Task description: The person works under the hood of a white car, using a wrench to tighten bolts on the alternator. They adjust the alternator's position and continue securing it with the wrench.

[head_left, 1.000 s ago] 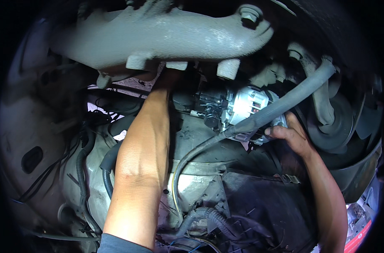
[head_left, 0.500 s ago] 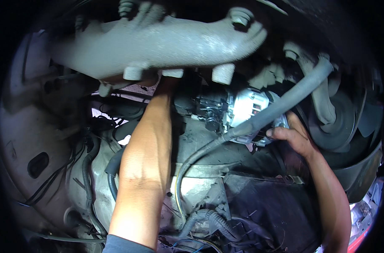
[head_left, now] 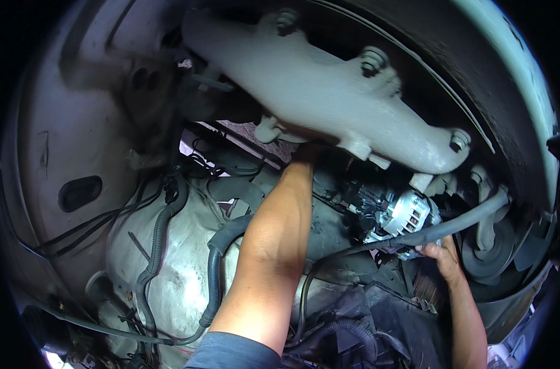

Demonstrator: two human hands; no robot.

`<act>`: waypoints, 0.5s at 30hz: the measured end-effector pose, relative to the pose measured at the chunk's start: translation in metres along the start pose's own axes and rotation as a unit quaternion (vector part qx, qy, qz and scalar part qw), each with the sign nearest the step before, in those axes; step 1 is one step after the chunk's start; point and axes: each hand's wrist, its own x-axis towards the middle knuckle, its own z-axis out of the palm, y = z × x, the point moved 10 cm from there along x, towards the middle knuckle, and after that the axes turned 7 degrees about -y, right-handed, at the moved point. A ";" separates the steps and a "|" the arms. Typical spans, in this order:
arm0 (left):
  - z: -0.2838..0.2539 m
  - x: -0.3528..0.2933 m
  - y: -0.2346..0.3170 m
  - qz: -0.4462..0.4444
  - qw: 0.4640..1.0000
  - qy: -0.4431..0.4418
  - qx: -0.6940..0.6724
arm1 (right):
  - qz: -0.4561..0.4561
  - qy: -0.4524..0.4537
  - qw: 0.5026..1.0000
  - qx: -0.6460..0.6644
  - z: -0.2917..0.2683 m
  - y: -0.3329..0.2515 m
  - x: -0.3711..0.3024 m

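Silver alternator point(head_left: 409, 212) sits below the right end of the grey manifold point(head_left: 335, 92), the black hose point(head_left: 461, 224) crossing in front, and the right hand point(head_left: 445, 259) still has it, thumb on the near edge, fingers curled behind! Big swing of the view since half a second ago: the manifold, nearly level then, now slopes down to the right, the alternator shows lower and further right, and more side panel point(head_left: 104, 123) comes in. Left forearm point(head_left: 271, 246) still reaches under the manifold; its hand is hidden, grip impossible to tell.
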 end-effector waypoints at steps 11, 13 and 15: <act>0.006 0.012 0.002 0.023 0.997 0.027 -0.065 | 0.007 0.015 0.997 -0.074 -0.004 0.003 0.000; 0.006 0.012 0.003 0.026 0.996 0.032 -0.077 | 0.001 0.030 0.995 -0.098 -0.008 0.004 -0.001; 0.006 0.011 0.003 0.028 0.995 0.036 -0.088 | 0.008 0.032 0.996 -0.088 -0.014 0.010 0.000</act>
